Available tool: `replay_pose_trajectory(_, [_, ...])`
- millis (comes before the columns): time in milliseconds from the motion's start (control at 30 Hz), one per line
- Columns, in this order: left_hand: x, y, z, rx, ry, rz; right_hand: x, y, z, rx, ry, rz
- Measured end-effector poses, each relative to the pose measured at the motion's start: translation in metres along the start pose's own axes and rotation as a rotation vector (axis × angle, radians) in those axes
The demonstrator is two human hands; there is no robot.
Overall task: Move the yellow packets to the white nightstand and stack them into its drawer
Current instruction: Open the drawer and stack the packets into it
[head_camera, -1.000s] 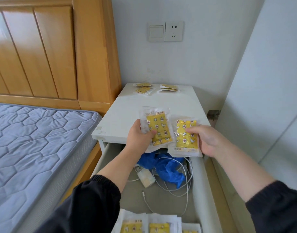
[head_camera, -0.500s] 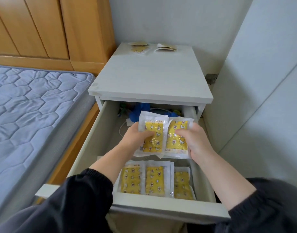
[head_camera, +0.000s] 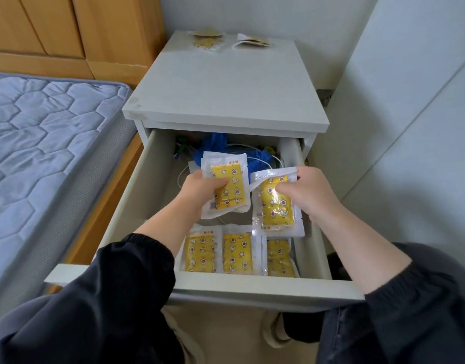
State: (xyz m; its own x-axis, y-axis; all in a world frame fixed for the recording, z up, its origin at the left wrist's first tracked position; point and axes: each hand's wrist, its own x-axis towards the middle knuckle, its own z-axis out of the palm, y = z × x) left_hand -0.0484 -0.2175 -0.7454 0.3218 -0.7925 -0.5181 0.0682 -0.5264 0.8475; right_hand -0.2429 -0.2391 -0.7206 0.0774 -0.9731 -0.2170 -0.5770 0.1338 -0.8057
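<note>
L hand (head_camera: 200,191) gripped a yellow packet (head_camera: 230,183) by its left edge, thumb across the face, fingers curled under. White edges beneath looked like more than 1 pkt in that grip, can't confirm. R hand (head_camera: 314,193) pinched a 2nd packet (head_camera: 277,208) near its top, thumb on the yellow face, the rest hanging down. Both pkts were over the open drawer (head_camera: 252,285) of the white nightstand (head_camera: 226,88), above its mid section, not yet set down. 3 piles (head_camera: 238,254) of the same pkts lay in a row against the drawer front, w/ a blue bag (head_camera: 215,145) + white cables (head_camera: 265,164) at the back. Handling, my read: light, thin, soft fill in glossy film w/ a flat sealed border. Flexes, droops from a 1-point pinch, and film-on-film is slick so stacks prob slide. Not fragile, tho a hard squeeze on the fill might stress a seam. Best hold: flat pinch on the white border, or thumb over the face w/ fingers under, supporting from below when laying it on a pile.
</note>
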Motion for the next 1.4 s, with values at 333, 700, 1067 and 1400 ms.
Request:
replay_pose_trajectory(333, [0.001,0.0,0.0,0.07,0.014,-0.002,-0.014,-0.015,-0.015,-0.655,-0.156,-0.147])
replay_pose_trajectory(700, [0.005,-0.001,0.0,0.1,0.017,-0.012,-0.008,-0.004,0.019,-0.839,-0.352,-0.041])
replay_pose_trajectory(1067, [0.011,-0.003,-0.004,0.134,0.032,-0.013,0.006,-0.022,0.03,-1.203,-0.649,-0.041])
replay_pose_trajectory(1400, [0.015,-0.005,-0.006,0.119,0.032,-0.025,0.012,-0.015,0.035,-1.424,-0.769,-0.182])
